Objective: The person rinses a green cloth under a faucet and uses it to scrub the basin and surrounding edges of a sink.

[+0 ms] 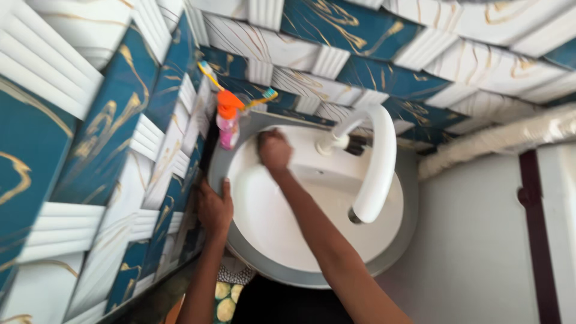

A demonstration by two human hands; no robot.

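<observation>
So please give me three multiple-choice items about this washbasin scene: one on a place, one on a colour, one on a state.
1. Where does the left hand rest?
A. on the rim of the round white washbasin
B. on the curved white tap
C. on the pale hose

2. What colour is the cap of the small pink plastic bottle?
A. green
B. orange
C. black

3. What is the right hand doing?
A. hanging in the air
B. gripping the tap
C. pressing inside the basin near its back wall

Answers: 1 A, its fingers lie on the rim at the tiled side. 2 B, the cap is bright orange. 3 C, it is bunched against the inner surface.
</observation>
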